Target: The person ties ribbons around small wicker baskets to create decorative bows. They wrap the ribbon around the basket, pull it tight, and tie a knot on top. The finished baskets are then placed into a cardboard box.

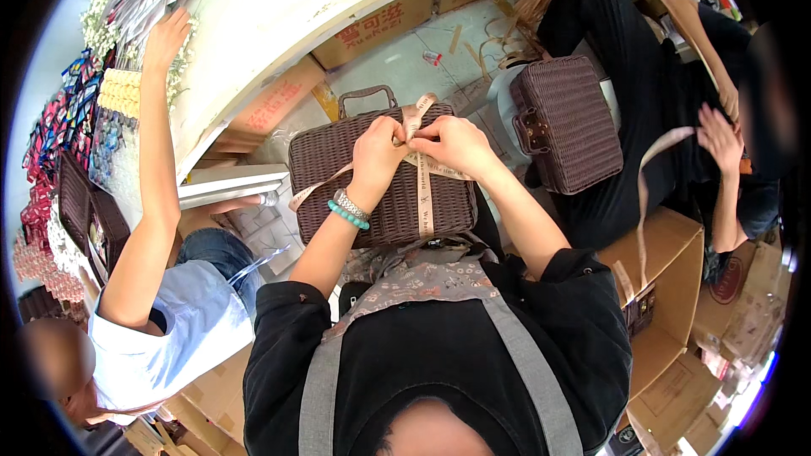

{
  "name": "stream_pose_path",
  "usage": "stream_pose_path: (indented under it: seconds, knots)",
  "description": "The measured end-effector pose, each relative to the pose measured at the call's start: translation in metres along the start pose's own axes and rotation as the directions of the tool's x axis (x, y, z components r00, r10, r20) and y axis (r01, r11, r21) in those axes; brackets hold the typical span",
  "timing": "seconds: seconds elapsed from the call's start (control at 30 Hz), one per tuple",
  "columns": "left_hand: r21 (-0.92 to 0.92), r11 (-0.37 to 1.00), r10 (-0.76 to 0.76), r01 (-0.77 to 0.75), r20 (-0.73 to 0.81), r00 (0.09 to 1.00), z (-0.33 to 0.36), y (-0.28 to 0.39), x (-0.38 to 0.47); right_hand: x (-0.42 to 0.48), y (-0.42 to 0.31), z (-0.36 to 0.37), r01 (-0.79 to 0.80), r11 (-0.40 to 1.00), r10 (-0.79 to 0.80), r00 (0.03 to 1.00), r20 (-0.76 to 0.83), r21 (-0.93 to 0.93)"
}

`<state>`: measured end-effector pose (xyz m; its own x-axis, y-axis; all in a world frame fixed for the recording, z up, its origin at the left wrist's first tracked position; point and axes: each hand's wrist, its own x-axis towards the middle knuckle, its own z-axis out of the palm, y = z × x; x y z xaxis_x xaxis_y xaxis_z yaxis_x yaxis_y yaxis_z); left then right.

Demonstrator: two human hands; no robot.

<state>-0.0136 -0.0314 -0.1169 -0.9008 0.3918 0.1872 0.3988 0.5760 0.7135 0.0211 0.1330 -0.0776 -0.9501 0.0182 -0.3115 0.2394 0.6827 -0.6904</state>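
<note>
A dark brown woven suitcase-style basket (329, 196) lies before me, its handle (366, 96) pointing away. A pale printed ribbon (424, 202) runs lengthwise and crosswise over its lid. At the crossing, my left hand (378, 149) pinches the ribbon between thumb and fingers. Right beside it, my right hand (457, 144) pinches the ribbon too, the two hands' fingertips nearly touching. A ribbon loop stands up just beyond the fingers, and a loose tail hangs toward the basket's left side. The exact form of the knot is hidden by my fingers.
A second woven basket (570, 123) sits on a stool at right, near a person in black handling ribbon (652, 145). At left, another person reaches across a white table (266, 19). An opened cardboard carton (671, 291) stands at my right; more cartons (367, 28) are under the table.
</note>
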Motion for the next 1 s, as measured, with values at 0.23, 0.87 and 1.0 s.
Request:
stream_pose_path:
  seconds: [0.23, 0.87, 1.0]
  knots:
    - [-0.027, 0.987, -0.154, 0.158, 0.115, 0.981, -0.003, 0.004, 0.004, -0.006, -0.007, 0.016, -0.065, 0.988, 0.047, 0.99, -0.132, -0.138]
    - [0.034, 0.999, -0.018, 0.021, -0.094, 0.995, 0.009, 0.0, 0.006, 0.011, 0.015, 0.011, -0.048, 0.832, 0.023, 0.998, 0.051, 0.552]
    - [-0.055, 0.998, 0.022, -0.02, 0.032, 0.999, -0.005, -0.004, 0.011, 0.025, 0.02, -0.009, -0.124, 0.893, -0.014, 0.953, 0.301, 0.433]
